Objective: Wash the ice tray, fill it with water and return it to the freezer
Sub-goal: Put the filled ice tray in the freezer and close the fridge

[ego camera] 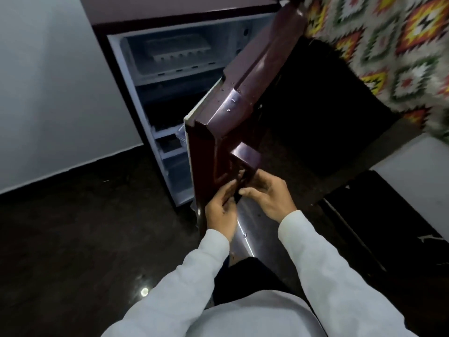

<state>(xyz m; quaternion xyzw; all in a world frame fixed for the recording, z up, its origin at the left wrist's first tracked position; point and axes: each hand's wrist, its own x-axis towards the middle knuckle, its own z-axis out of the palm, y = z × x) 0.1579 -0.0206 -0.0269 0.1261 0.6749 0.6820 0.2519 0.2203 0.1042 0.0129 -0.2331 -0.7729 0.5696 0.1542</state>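
Note:
A small maroon fridge [102, 32] stands against the wall with its door [243, 93] swung partly open towards me. In the freezer compartment [136, 57] at the top lies a pale ice tray [175, 51] with a row of cells. My left hand [222, 207] curls its fingers round the door's free edge just below the handle [245, 156]. My right hand [267, 195] grips the lower end of the handle, with the thumb pointing towards the left hand. The two hands almost touch. What lies between the fingertips is dark and hard to make out.
Shelves and a clear drawer [170, 142] fill the fridge below the freezer. A dark cabinet [328, 117] under a patterned cloth [388, 45] stands right of the door. A white wall [48, 93] is on the left, above a dark glossy floor [85, 239].

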